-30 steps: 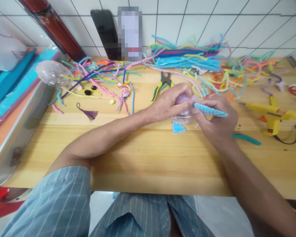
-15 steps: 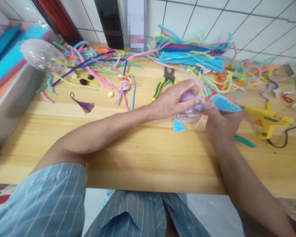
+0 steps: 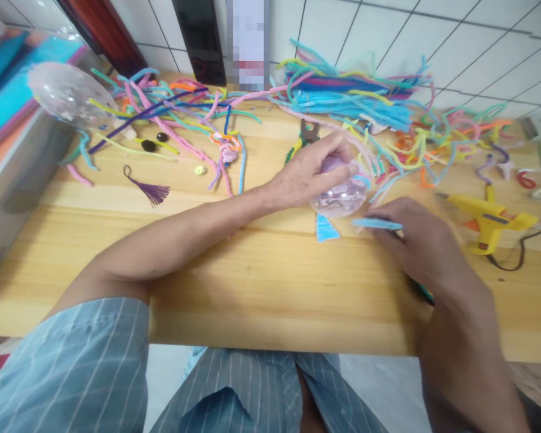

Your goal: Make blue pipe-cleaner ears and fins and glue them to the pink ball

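My left hand [image 3: 310, 171] is closed around the top of a clear, shiny plastic ball [image 3: 342, 199], with something lilac and a light blue strand at its upper side. To the right of the ball, my right hand [image 3: 419, 234] pinches a flat light blue fuzzy piece [image 3: 377, 224], now seen nearly edge-on and apart from the ball. That hand is somewhat smeared by motion. Just below the ball, a blue striped fuzzy piece [image 3: 327, 228] shows on the table. Green-and-yellow pliers [image 3: 307, 137] lie behind my left hand, partly hidden by it.
A yellow glue gun [image 3: 490, 219] with its cord lies at the right. Pipe cleaners [image 3: 351, 108] are heaped along the back. A purple tassel [image 3: 152, 191], black pompoms [image 3: 148, 145] and another clear ball [image 3: 70, 96] are at the left, beside a box [image 3: 22, 162].
My right hand has pulled away from the ball, down and to the right, and the light blue piece has turned edge-on. My left hand stays on the ball, which shows more now.
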A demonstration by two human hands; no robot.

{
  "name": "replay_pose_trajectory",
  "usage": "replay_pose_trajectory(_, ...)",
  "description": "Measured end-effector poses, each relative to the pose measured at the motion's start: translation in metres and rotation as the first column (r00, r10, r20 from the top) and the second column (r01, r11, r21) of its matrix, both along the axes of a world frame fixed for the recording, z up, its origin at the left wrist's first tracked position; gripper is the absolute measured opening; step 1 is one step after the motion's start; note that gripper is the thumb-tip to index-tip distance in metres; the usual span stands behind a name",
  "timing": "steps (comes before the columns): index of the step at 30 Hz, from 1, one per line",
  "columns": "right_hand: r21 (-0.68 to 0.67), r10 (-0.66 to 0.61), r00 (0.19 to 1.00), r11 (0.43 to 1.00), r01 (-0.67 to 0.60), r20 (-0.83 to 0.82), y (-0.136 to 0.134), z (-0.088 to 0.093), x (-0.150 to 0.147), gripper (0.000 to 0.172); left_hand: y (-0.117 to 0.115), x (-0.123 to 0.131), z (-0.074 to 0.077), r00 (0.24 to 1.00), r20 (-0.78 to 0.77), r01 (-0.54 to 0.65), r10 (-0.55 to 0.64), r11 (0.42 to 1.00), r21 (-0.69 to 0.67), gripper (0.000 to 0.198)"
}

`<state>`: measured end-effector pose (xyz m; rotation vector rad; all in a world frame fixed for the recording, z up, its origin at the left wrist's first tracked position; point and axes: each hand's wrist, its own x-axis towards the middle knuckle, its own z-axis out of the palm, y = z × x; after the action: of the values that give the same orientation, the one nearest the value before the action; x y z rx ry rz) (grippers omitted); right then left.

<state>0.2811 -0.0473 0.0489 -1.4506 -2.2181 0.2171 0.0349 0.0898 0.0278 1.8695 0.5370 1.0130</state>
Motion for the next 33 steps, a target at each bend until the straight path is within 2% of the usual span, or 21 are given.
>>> replay_pose_trajectory(2, -0.077, 0.054, 0.993, 0.996, -0.046, 0.101, -0.004, -0.003, 0.004, 0.019, 0.0, -0.001, 0.0, 1.0, 0.014, -0.004, 0.004, 1.0, -0.017, 0.033)
replay_pose_trajectory(5, -0.113, 0.061, 0.994, 0.992, -0.05, 0.093, -0.004, -0.001, 0.007, 0.016, -0.002, -0.002, 0.002, 0.999, 0.036, 0.003, -0.001, 0.999, -0.039, 0.031)
replay_pose_trajectory(7, -0.028, -0.044, 0.999, 0.999, 0.044, 0.006, -0.001, 0.003, 0.005, 0.012, -0.003, -0.003, 0.003, 0.999, 0.042, 0.009, -0.007, 0.999, -0.048, 0.03)
replay_pose_trajectory(9, 0.09, -0.169, 0.975, 0.979, 0.183, -0.146, 0.003, 0.004, -0.002, 0.006, -0.004, -0.003, 0.006, 1.0, 0.011, 0.007, -0.006, 0.999, -0.046, 0.03)
replay_pose_trajectory(11, 0.138, -0.202, 0.934, 0.958, 0.251, -0.293, 0.007, 0.002, -0.011, 0.004, -0.006, -0.004, 0.008, 0.999, -0.044, -0.003, 0.002, 1.0, -0.02, 0.03)
replay_pose_trajectory(15, 0.182, -0.108, 0.9, 0.963, 0.201, -0.423, 0.014, -0.007, -0.03, 0.01, -0.011, -0.004, 0.009, 0.997, -0.08, 0.015, -0.009, 0.997, 0.077, 0.031)
replay_pose_trajectory(22, 0.312, -0.059, 0.91, 0.929, 0.201, -0.409, 0.026, -0.015, -0.044, 0.005, -0.008, -0.004, 0.002, 0.994, -0.106, 0.027, -0.008, 0.984, 0.175, 0.038)
replay_pose_trajectory(25, 0.304, -0.07, 0.895, 0.926, 0.223, -0.441, 0.032, -0.022, -0.044, 0.004, -0.009, -0.006, 0.004, 0.984, -0.175, 0.051, -0.019, 0.982, 0.18, 0.055)
replay_pose_trajectory(29, 0.231, -0.106, 0.828, 0.934, 0.274, -0.551, 0.037, -0.031, -0.043, 0.009, -0.013, -0.006, 0.006, 0.956, -0.292, 0.052, 0.02, 0.97, 0.236, 0.091)
replay_pose_trajectory(31, 0.141, -0.157, 0.775, 0.943, 0.302, -0.613, 0.037, -0.032, -0.043, 0.017, -0.01, -0.007, 0.005, 0.96, -0.277, 0.026, 0.029, 0.98, 0.195, 0.087)
replay_pose_trajectory(33, 0.049, -0.234, 0.731, 0.938, 0.342, -0.641, 0.036, -0.029, -0.041, 0.025, -0.001, -0.009, 0.004, 0.983, -0.185, 0.0, 0.011, 0.998, 0.064, 0.075)
